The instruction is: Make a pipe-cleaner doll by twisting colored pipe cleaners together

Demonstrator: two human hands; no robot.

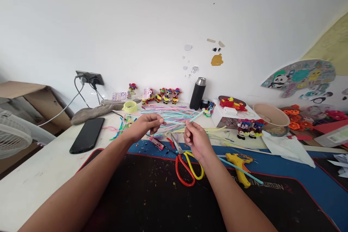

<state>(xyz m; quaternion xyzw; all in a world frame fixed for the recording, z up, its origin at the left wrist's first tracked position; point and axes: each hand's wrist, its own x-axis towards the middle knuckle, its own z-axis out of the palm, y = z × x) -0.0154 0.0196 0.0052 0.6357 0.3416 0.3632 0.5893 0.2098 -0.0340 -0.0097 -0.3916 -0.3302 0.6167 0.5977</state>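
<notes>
A pale turquoise pipe cleaner [176, 122] is stretched between my two hands above the desk. My left hand [148, 127] pinches one part of it between thumb and fingers. My right hand [198, 139] is closed on it farther right, and a length sticks up past the fingers. Behind them lies a loose heap of pastel pipe cleaners [168, 110]. Scissors [187, 168] with one red and one yellow handle rest on the black mat [141, 192], below and between my hands. A yellow glue gun [240, 168] lies right of my right wrist, a turquoise pipe cleaner across it.
A black phone [87, 136] and a roll of yellow tape [130, 107] are on the left. Several small figures [168, 95] stand along the wall beside a black thermos [198, 93]. At right are a white box [225, 117] and a pinkish bowl [270, 114]. A fan [13, 130] stands far left.
</notes>
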